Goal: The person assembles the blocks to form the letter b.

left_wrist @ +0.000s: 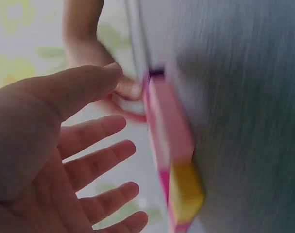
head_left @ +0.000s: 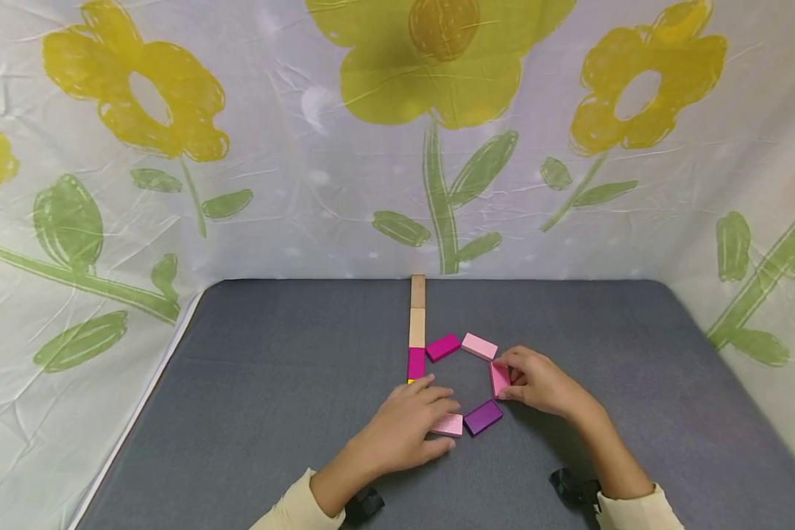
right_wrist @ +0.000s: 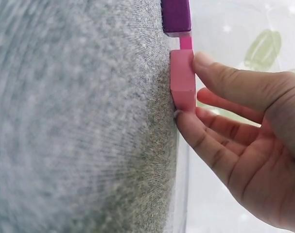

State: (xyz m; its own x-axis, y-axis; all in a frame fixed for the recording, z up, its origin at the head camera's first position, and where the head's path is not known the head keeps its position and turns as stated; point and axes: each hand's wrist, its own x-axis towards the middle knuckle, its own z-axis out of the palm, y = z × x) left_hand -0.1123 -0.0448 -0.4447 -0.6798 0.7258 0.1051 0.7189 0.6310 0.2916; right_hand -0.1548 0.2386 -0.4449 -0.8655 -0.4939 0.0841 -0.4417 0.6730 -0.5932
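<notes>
Between thumb and forefinger my right hand (head_left: 542,383) pinches a pink block (right_wrist: 182,73) by its ends, on the right side of a ring of blocks. My left hand (head_left: 404,427) hovers with spread fingers over the ring's left side, holding nothing. Partly under it lie a light pink block (head_left: 447,425) and a yellow block (left_wrist: 185,191), mostly hidden in the head view. A purple block (head_left: 483,417) sits between the light pink block and the held one. Farther back are a magenta block (head_left: 443,347) and another light pink block (head_left: 479,346).
Two wooden blocks (head_left: 417,327) and an upright-running magenta block (head_left: 416,364) form a straight line toward the back edge of the grey table (head_left: 291,353). A flower-printed cloth (head_left: 291,243) hangs behind and at both sides.
</notes>
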